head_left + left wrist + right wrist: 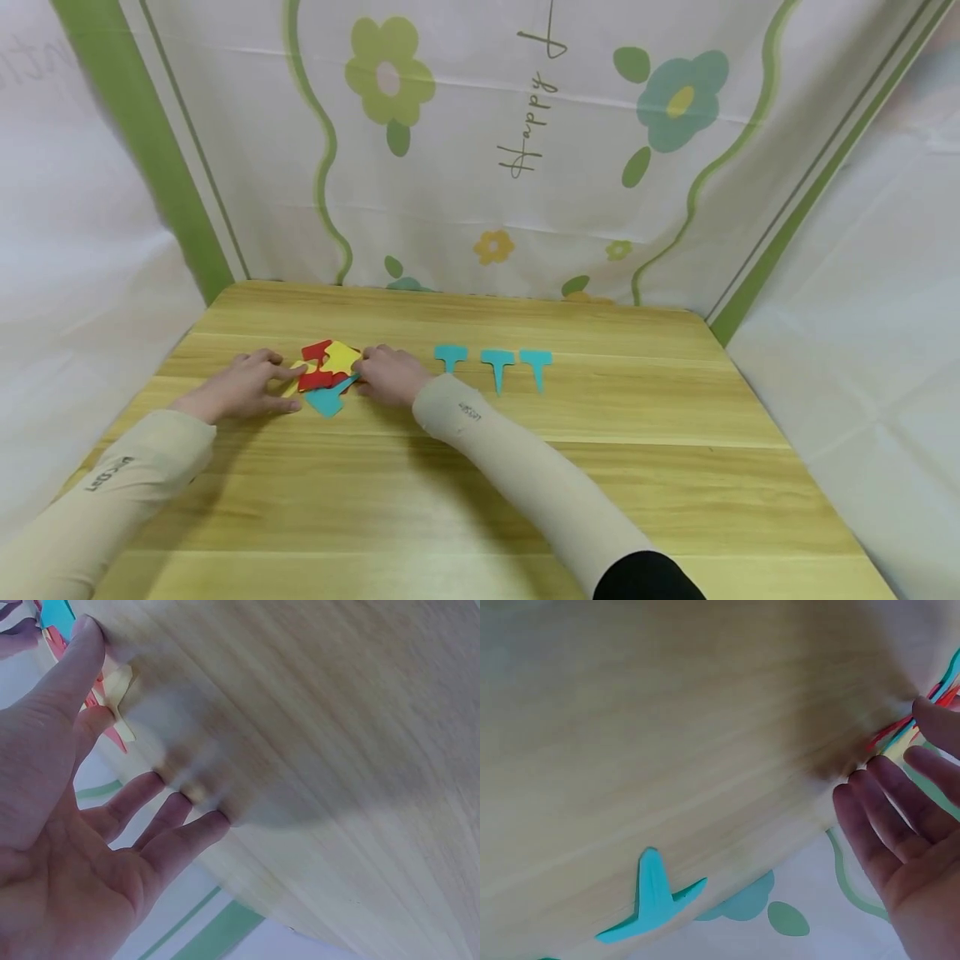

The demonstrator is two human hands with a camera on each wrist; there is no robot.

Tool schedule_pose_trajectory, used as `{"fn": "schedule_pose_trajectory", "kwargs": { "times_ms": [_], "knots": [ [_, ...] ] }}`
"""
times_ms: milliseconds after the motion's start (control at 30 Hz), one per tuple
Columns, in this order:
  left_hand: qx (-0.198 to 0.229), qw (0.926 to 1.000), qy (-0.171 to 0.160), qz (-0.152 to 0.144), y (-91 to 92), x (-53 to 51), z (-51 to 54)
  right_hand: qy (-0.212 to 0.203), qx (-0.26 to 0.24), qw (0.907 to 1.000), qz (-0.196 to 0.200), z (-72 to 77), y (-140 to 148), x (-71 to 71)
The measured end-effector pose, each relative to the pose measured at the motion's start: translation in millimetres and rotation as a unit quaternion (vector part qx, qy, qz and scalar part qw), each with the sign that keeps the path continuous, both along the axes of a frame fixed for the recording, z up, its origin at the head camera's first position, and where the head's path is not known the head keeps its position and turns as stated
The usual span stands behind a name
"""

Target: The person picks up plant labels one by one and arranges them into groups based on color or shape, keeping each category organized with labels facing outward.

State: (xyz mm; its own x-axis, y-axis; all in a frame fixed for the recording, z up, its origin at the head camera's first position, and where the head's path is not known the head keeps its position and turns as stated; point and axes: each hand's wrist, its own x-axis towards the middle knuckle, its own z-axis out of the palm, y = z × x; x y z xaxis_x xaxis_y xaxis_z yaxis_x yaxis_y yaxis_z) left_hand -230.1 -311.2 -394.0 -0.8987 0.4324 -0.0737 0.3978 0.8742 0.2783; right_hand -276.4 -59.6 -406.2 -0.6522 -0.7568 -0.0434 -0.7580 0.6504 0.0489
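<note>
A small heap of flat plant labels lies on the table's left side: a yellow label (341,358) on top, red labels (315,382), and a blue label (324,403) sticking out at the front. From the left, my left hand (251,387) reaches to the heap, thumb and index finger spread, the index at a yellow label (118,684). My right hand (392,375) touches the heap's right edge near the blue label's stem; its fingers look fairly straight in the right wrist view. How the fingertips meet the labels there is partly hidden.
To the right of my right hand, three blue T-shaped labels lie in a row: a left one (451,355), a middle one (498,358) and a right one (536,359). A flower-printed cloth (450,183) hangs behind the wooden table (480,500).
</note>
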Motion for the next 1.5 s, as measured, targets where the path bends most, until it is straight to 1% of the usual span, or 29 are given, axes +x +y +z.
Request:
{"fn": "schedule_pose_trajectory", "kwargs": {
  "times_ms": [133, 267, 400, 500, 567, 667, 833, 1033, 1233, 1300, 1433, 1500],
  "knots": [
    [-0.002, 1.0000, 0.003, 0.004, -6.0, 5.6, 0.7, 0.005, -0.021, 0.9997, 0.014, 0.8, -5, 2.3],
    [-0.006, 0.9998, 0.017, -0.005, -6.7, 5.5, 0.8, 0.017, -0.024, 0.9994, 0.019, -0.4, -8, 3.2],
    [-0.009, 0.9998, 0.018, -0.009, -1.7, 2.6, -0.1, 0.033, -0.012, 0.9994, 0.006, -1.8, -7, 3.8],
    [-0.006, 0.9999, 0.011, 0.000, 1.0, 4.0, 0.4, 0.041, -0.005, 0.9991, -0.010, -1.5, -9, 5.0],
    [-0.005, 0.9999, 0.008, 0.003, 1.7, 3.1, 0.8, 0.041, -0.005, 0.9989, -0.021, -0.9, -9, 5.2],
    [-0.008, 0.9999, 0.008, 0.006, 1.0, 3.1, 1.0, 0.019, -0.022, 0.9993, -0.024, 1.3, -8, 5.2],
    [-0.013, 0.9998, 0.003, 0.013, 2.0, 3.4, 0.3, -0.021, -0.050, 0.9985, -0.003, 0.7, -5, 1.9],
    [-0.012, 0.9999, 0.008, 0.009, 3.7, 4.3, -0.1, -0.012, -0.055, 0.9982, 0.022, -2.3, -3, 0.0],
    [-0.013, 0.9999, 0.008, 0.007, 3.5, 4.0, -0.5, 0.004, -0.035, 0.9987, 0.036, -1.7, -3, 1.6],
    [-0.012, 0.9999, 0.007, 0.008, 3.7, 4.1, -0.7, -0.006, -0.034, 0.9989, 0.031, -1.2, -4, 2.4],
    [-0.012, 0.9998, 0.010, 0.012, 3.0, 4.1, -1.1, -0.031, -0.052, 0.9979, 0.022, -1.0, -6, 3.7],
    [-0.013, 0.9998, 0.007, 0.017, 3.0, 4.3, -1.3, -0.037, -0.058, 0.9974, 0.020, -1.9, -7, 3.8]
  ]
}}
